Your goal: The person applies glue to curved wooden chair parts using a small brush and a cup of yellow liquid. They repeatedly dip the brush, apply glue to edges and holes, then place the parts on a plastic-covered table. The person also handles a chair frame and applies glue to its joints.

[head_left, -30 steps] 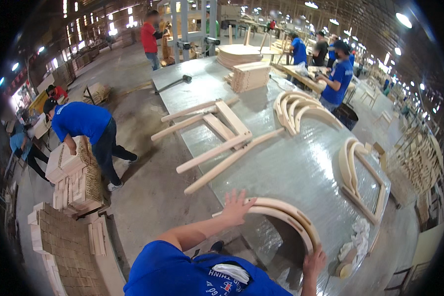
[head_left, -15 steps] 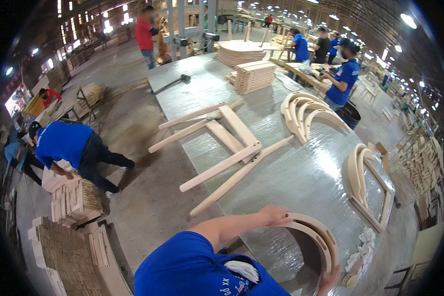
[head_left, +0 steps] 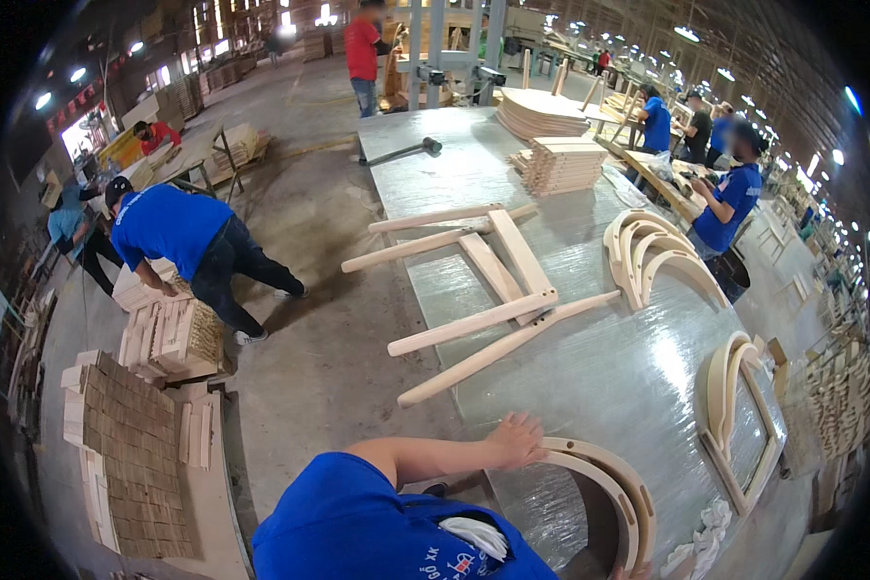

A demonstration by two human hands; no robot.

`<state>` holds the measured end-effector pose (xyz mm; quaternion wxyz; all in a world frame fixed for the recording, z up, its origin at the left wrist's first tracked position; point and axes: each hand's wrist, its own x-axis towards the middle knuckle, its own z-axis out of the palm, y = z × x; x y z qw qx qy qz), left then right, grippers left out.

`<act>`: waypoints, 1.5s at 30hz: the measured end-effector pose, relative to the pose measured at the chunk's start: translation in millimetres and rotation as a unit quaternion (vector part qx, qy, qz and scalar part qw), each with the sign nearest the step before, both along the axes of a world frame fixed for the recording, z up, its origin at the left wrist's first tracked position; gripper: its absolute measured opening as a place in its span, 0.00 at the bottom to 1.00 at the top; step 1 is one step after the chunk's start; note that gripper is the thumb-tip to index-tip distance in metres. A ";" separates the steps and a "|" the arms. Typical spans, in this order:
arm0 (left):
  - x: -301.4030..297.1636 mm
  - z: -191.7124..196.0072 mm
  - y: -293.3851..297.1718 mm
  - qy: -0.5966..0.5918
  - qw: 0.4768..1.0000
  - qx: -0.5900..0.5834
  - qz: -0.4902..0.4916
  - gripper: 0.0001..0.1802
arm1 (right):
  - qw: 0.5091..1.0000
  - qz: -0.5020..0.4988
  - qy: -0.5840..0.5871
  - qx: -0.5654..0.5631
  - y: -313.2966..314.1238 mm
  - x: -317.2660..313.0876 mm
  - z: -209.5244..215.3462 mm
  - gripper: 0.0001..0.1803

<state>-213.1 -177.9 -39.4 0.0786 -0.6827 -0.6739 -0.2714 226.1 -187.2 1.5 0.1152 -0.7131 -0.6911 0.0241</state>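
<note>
Left grip (head_left: pixel 517 443): laid against the upper end of two curved pieces (head_left: pixel 636 490), fingers extended; whether it is closed on them cannot be determined. Right grip (head_left: pixel 636 572): at their lower end, mostly cut off by the bottom edge; closure cannot be determined. The pieces are bent wood, side by side, slots in their upward edges, at the near end of the grey, shiny surface (head_left: pixel 570 367).

Markings: pale lettering and a small emblem on the wearer's blue shirt (head_left: pixel 358 522), partly folded. A white cloth (head_left: pixel 478 534) sits bunched at the shirt front. Pale marks on the back of a nearby co-worker's blue shirt (head_left: pixel 169 230) are too small to read.

Beyond the grips, a wooden frame (head_left: pixel 522 251) lies on the surface, its legs overhanging the left edge. To its right are nested arcs (head_left: pixel 617 253); nearer, at the right edge, further curved pieces (head_left: pixel 717 387) beside straight bars (head_left: pixel 766 406). A white rag (head_left: pixel 710 532) lies below these. At the far end: a mallet (head_left: pixel 432 146), stacked slats (head_left: pixel 568 164) and stacked panels (head_left: pixel 541 114).

Containers: a dark bin (head_left: pixel 735 278) stands past the far right edge; contents not visible.
</note>
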 end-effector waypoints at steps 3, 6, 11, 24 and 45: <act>25.2 20.8 26.1 -0.042 0.997 -0.056 -0.040 0.19 | 0.992 0.004 0.027 0.124 8.8 15.2 -20.0 0.37; 25.4 7.8 30.6 -0.021 0.989 -0.127 -0.079 0.17 | 0.993 0.031 0.078 0.079 17.3 13.8 -33.4 0.36; 24.5 10.1 9.2 -0.117 0.968 -0.217 -0.047 0.16 | 0.985 -0.022 0.155 0.066 1.4 22.4 -20.2 0.35; 351.4 35.6 159.8 -0.483 0.746 -0.390 -0.240 0.16 | 0.156 -0.291 0.944 0.028 -97.4 141.0 -52.5 0.21; 557.7 -3.1 131.7 -0.524 0.527 -0.644 -0.182 0.17 | 0.719 -0.207 0.601 0.281 -57.8 256.0 -0.1 0.07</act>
